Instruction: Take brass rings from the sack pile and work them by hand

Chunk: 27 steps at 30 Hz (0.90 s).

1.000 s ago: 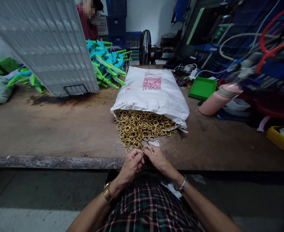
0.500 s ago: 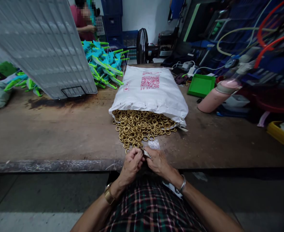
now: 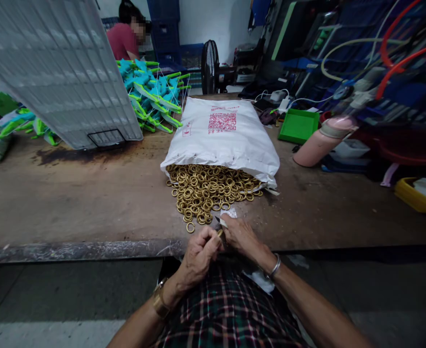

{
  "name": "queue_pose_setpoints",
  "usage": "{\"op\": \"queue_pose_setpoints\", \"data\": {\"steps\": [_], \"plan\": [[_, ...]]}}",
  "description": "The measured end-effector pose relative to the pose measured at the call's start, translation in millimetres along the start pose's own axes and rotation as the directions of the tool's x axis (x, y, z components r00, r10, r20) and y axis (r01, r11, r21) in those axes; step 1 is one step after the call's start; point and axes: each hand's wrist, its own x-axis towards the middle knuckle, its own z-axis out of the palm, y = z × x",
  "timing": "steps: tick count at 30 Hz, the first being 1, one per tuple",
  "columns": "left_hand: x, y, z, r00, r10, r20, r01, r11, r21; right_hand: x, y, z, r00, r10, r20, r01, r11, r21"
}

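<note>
My left hand [image 3: 199,252] is closed in a pinch on what looks like a brass-coloured ring [image 3: 220,233], mostly hidden by my fingers; my right hand [image 3: 241,236], just beside it, is curled around a small pointed blade [image 3: 223,223], tip out. Both hands are at the near edge of the surface [image 3: 71,203].

The printed white sack [image 3: 220,140] ahead of my hands looks full and heavy, its woven skin soft, so I judge it better to leave it lying and draw from its mouth. From there the pile of rings [image 3: 205,188] spreads toward my left hand; they look hard, smooth and loose, likely to slide over one another. The ring I hold should be light and stiff, best taken by its rim between thumb and finger. The blade is best kept by its pale body.

The sack's lip overhangs the farthest rings and partly blocks reaching them. Around, a ribbed pale panel [image 3: 64,72] leans far ahead and left of my left hand, with turquoise-and-lime pieces [image 3: 153,94] behind it. A pink bottle [image 3: 312,147] tilts well ahead and right of my right hand, just beside a green tray [image 3: 299,124].
</note>
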Motion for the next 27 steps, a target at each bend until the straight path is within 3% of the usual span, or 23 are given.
{"op": "queue_pose_setpoints", "data": {"steps": [3,6,9,14,17,20,24,27], "plan": [[1,8,2.3,0.993,-0.098,0.059,0.107,0.976,-0.191,7,9,-5,0.983,0.118,-0.139,-0.123,0.992,-0.023],[7,7,-0.2,0.977,-0.211,0.013,0.199,0.896,-0.397,16,16,-8,0.938,0.21,-0.275,-0.225,0.974,-0.023],[11,0,-3.6,0.968,-0.249,-0.03,0.201,0.843,-0.499,25,17,-8,0.924,0.238,-0.298,-0.271,0.959,-0.075],[10,-6,-7.4,0.947,-0.321,0.022,0.267,0.747,-0.609,34,16,-6,0.916,0.265,-0.3,-0.317,0.938,-0.141],[12,-7,-9.6,0.929,-0.368,0.045,0.304,0.687,-0.66,34,21,-4,0.929,0.221,-0.296,-0.264,0.958,-0.111],[15,-10,-9.4,0.906,-0.424,-0.011,0.307,0.674,-0.672,28,24,-2,0.939,0.152,-0.31,-0.15,0.988,0.031],[17,-11,-4.3,0.925,-0.372,-0.079,0.266,0.782,-0.564,14,13,2,0.948,0.085,-0.308,0.018,0.947,0.32],[17,-11,-0.8,0.946,-0.313,-0.085,0.24,0.853,-0.464,3,-1,4,0.962,0.054,-0.268,0.075,0.891,0.448]]}}
